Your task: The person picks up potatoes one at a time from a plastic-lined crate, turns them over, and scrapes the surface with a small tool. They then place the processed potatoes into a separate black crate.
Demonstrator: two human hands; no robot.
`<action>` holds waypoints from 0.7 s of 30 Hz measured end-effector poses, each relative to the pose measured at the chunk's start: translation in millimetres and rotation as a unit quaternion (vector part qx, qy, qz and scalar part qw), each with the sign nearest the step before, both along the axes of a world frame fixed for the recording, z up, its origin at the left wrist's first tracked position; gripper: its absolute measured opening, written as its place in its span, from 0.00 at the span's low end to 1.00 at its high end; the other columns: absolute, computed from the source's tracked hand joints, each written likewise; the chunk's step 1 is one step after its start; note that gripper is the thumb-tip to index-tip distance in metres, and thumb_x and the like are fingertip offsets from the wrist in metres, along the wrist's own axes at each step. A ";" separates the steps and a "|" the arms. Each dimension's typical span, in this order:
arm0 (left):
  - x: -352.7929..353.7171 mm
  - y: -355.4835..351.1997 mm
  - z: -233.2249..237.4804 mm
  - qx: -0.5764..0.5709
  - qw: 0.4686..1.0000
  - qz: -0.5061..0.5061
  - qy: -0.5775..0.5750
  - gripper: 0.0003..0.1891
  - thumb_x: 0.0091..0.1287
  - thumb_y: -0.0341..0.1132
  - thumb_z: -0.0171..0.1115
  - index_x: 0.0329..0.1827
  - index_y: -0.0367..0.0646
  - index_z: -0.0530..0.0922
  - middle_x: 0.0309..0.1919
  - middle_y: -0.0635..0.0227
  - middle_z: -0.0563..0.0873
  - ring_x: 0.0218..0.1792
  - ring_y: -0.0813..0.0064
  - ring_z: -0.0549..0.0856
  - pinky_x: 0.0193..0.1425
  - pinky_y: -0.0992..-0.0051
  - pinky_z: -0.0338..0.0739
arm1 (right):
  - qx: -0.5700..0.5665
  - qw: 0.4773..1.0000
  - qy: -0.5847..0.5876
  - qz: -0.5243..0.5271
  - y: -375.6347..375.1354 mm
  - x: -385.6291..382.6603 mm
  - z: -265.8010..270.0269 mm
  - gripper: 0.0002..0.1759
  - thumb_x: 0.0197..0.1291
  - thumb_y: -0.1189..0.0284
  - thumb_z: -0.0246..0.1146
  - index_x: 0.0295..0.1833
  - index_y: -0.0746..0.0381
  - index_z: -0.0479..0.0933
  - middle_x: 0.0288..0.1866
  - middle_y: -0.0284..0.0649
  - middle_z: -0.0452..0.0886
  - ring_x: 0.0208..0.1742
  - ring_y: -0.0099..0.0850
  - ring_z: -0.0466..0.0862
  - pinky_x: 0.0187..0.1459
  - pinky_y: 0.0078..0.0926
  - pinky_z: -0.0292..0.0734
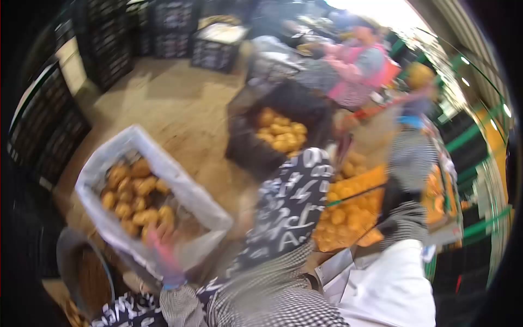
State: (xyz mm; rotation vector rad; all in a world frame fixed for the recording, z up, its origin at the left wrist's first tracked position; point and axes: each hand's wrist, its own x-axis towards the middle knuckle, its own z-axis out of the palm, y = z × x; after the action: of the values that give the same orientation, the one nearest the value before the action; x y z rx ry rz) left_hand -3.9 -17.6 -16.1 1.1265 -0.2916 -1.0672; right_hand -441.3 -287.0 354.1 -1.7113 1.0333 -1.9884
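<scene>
1. Left hand (165,253): blurred, over the near end of the white plastic-lined rectangular crate (101,163). Finger spread and grip: cannot be told.
2. Crate contents: brown and yellow rounded potatoes (133,193), piled toward the far end and the left side. The left hand is at the near edge of this pile.
3. Right hand (418,102): blurred, at the end of the outstretched right arm, beyond a blue cuff (411,121). 1 yellow-brown round object (420,75) appears at the fingertips; whether it is gripped cannot be told.
4. Black open-topped bag (239,136): ahead of the body, between the 2 hands; holds yellow potatoes (282,133).
5. Orange sheet-lined container (368,180): beside the right arm; holds yellow-orange rounded produce (340,215).
6. Grey round bucket (64,267): left of the crate.
7. Co-worker in pink (362,68): beyond the black bag.
</scene>
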 end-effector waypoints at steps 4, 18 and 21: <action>-7.7 0.3 0.1 -0.021 0.995 0.038 0.092 0.14 0.80 0.44 0.49 0.59 0.47 0.75 0.38 0.70 0.81 0.37 0.78 0.82 0.42 0.78 0.78 | 0.025 0.779 0.572 -0.254 -43.3 -37.4 -37.3 0.25 0.74 0.65 0.52 0.71 0.66 0.67 0.66 0.49 0.75 0.67 0.40 0.76 0.69 0.40 0.72; 119.8 -64.4 -55.0 0.288 0.733 -0.032 -0.616 0.27 0.67 0.42 0.61 0.66 0.39 0.71 0.56 0.51 0.79 0.54 0.52 0.81 0.59 0.60 0.75 | 0.366 0.871 -0.006 0.328 70.9 276.5 -294.1 0.21 0.75 0.75 0.53 0.68 0.73 0.71 0.62 0.48 0.79 0.59 0.37 0.82 0.62 0.33 0.77; 181.9 -122.2 -29.2 0.442 0.620 -0.060 -0.646 0.27 0.66 0.40 0.60 0.67 0.41 0.69 0.63 0.50 0.75 0.60 0.47 0.78 0.65 0.59 0.73 | 0.374 0.871 0.021 0.318 64.6 266.7 -291.3 0.19 0.75 0.77 0.51 0.66 0.74 0.72 0.59 0.48 0.81 0.57 0.35 0.83 0.60 0.31 0.78</action>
State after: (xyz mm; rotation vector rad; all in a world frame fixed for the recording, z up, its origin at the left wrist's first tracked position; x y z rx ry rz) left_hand 178.0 -139.7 -45.3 2.7432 -1.0463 -0.2081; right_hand -174.5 -222.4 62.8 -1.3838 0.9087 -0.9519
